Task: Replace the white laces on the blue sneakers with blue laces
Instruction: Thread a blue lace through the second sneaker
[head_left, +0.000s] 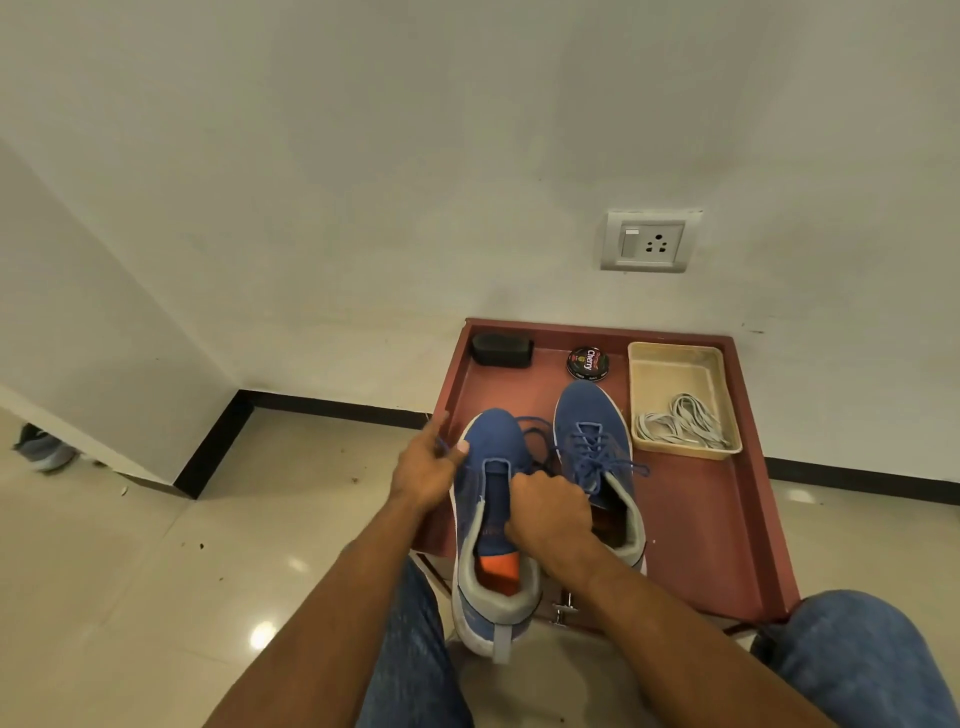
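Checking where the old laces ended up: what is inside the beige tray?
The beige tray holds a loose bundle of white laces, piled at its near end; the far end is bare. Whatever lies under the bundle is covered and cannot be seen.

A home room corner: tiled floor (156, 571), wall socket (649, 241), shoe-care tray (727, 519)

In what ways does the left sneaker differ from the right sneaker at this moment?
The right sneaker is already laced with a blue lace and lies untouched on the red tray; the left sneaker is mostly unlaced, its tongue bare. Both hands work on the left sneaker: the right hand grips its eyelet area, and the left hand pinches the blue lace. The left sneaker overhangs the tray's near edge. Both are blue with grey collars.
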